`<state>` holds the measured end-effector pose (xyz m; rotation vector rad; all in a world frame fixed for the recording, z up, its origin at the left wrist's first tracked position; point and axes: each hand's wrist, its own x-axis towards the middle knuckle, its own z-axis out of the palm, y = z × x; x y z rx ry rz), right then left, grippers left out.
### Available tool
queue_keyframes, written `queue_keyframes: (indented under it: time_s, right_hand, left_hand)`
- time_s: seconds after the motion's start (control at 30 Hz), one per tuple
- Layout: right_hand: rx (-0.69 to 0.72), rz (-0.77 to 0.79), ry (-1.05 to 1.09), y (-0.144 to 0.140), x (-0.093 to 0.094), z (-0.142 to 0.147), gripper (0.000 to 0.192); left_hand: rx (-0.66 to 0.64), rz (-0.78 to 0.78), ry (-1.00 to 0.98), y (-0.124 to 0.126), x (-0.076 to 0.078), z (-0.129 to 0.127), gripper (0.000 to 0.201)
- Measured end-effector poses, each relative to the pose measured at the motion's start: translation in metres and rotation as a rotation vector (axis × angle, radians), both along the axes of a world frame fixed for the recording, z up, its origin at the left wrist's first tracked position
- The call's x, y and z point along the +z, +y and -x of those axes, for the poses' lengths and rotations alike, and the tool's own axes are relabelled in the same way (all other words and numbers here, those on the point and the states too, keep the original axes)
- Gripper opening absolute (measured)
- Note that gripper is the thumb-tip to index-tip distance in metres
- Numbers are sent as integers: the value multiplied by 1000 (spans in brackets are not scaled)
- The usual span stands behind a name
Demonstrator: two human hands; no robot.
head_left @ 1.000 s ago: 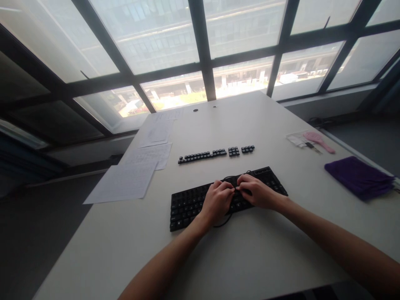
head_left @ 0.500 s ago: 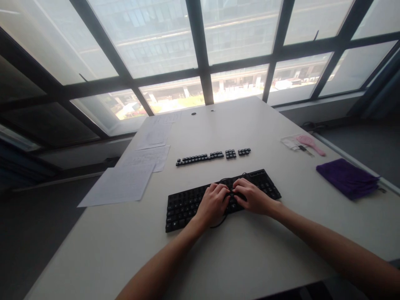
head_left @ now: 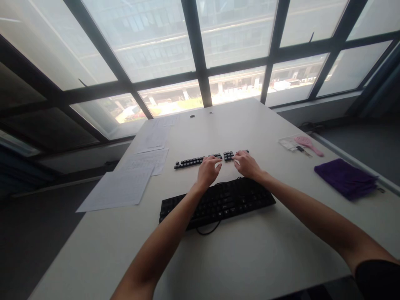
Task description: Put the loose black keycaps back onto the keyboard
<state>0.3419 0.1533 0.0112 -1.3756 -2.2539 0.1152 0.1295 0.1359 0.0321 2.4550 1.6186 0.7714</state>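
I had both hands out past the keyboard [head_left: 218,202], at the row of loose keycaps [head_left: 195,161] lined up on the table [head_left: 250,258]. My left hand [head_left: 208,171] sat palm down with its fingers loosely curled, the tips right at the row's middle stretch; I could not tell whether it had hold of a cap. My right hand [head_left: 247,163] lay over the right end of the row, fingers bent down onto the caps there, and again I could not tell if anything was pinched. The keyboard lay just nearer to me than the row, angled a little, its cable looping out at the near edge. Papers [head_left: 125,185] lay to the left. A purple cloth [head_left: 345,178] and a pink brush [head_left: 308,143] lay well apart on the right.
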Motion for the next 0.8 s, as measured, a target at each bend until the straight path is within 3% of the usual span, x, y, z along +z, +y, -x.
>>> queue_keyframes:
  time_s: [0.13, 0.27, 0.63, 0.8]
  right_hand:
    - [18, -8, -146, 26, -5, 7, 20]
    - [75, -4, -182, 35, -7, 10, 19]
    - [251, 28, -42, 37, -12, 6, 20]
    - [236, 2, 129, 9, -6, -10, 12]
  left_hand:
    - [2, 28, 56, 38, -16, -18, 20]
    - [-5, 41, 83, 49, -27, -25, 18]
    - [-7, 59, 43, 45, -28, -30, 11]
    - [-34, 39, -40, 11, -12, -25, 5]
